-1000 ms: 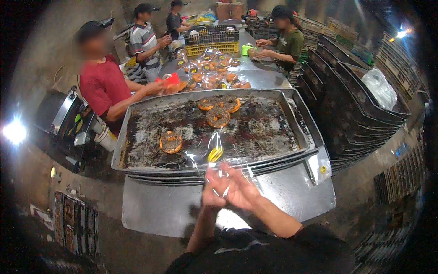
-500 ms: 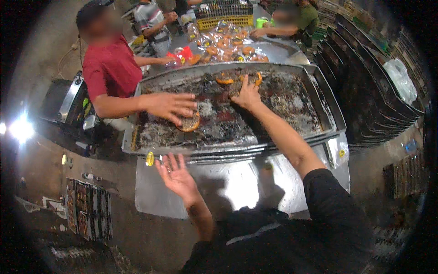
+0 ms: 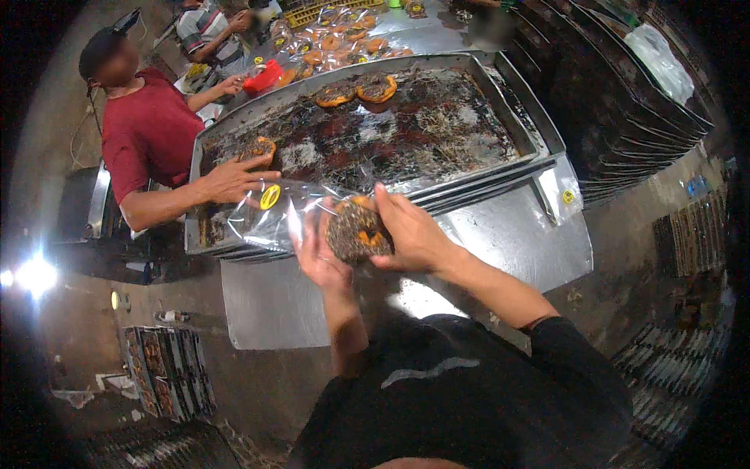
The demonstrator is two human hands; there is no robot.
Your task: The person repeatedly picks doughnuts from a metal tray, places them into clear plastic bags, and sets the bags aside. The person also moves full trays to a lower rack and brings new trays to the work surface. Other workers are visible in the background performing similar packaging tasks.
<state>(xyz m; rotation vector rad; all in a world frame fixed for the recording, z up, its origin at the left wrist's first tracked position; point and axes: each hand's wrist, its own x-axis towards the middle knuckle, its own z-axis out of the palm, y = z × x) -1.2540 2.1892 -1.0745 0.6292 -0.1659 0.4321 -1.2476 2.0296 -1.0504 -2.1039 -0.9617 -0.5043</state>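
A round bun topped with dark sprinkles point(image 3: 353, 233) is held between both hands in front of the tray's near edge. My right hand point(image 3: 410, 230) grips its right side, thumb on top. My left hand point(image 3: 319, 246) holds a clear plastic bag point(image 3: 301, 205) with a yellow sticker, which stretches left from the bun. Whether the bun lies inside the bag, I cannot tell. On the dark, crumb-strewn baking tray point(image 3: 461, 117), two more buns point(image 3: 356, 92) sit side by side at the far edge. Another bun point(image 3: 258, 150) is at the tray's left, by a co-worker's hand point(image 3: 226, 181).
A co-worker in a red shirt point(image 3: 152, 117) stands at the left. Beyond the tray, bagged buns point(image 3: 332, 43) cover part of the metal table point(image 3: 437, 35). Dark trays point(image 3: 609, 102) stand stacked at right. A flat plastic bag point(image 3: 558, 195) lies at the table's right corner.
My right hand has come back from the tray and now holds a bun. My left hand, spread before, has closed on the bag. The view has shifted, and the co-worker's bun lies farther left.
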